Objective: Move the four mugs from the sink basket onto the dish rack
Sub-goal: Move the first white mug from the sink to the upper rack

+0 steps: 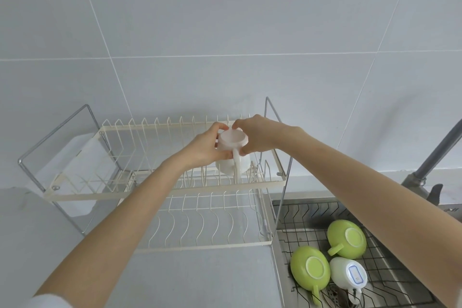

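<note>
Both hands hold one white mug [231, 155] upside down over the right end of the dish rack's upper tier [155, 191]. My left hand [205, 146] grips its left side and my right hand [255, 136] grips its base rim from the right. The mug's handle faces me and its mouth is down among the tines. In the sink basket [390, 280] at lower right lie three mugs upside down: a green mug [347, 239], a second green mug [310, 270] and a white mug [348, 275] with a blue label on its base.
The cream two-tier wire rack stands on a grey counter against a tiled wall, its lower tier [200, 232] bare. A grey faucet [435, 157] rises at the right behind the sink. My right forearm crosses above the basket.
</note>
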